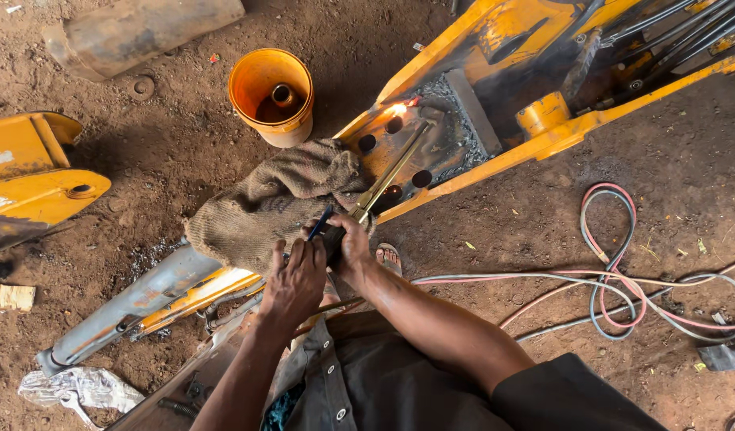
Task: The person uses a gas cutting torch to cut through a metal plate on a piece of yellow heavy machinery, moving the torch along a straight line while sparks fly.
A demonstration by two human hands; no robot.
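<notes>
Both hands on the cutting torch (387, 177) — right hand (347, 243) with fingers wrapped around the dark handle, left hand (296, 279) with fingers curled against it from beside. Torch tip at the flame (399, 108) on the yellow machine arm (543, 140), above the burlap sack (264, 207). Orange bucket (272, 96) nearby on the dirt floor (503, 231).

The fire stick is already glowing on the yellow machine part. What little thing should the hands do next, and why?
Probably inch the flame along the plate. Both hands, left hand and right hand, grip the cutting torch, and its tip glows at the edge of the yellow arm near the round holes. The bright spot looks hot enough to move on.
</notes>
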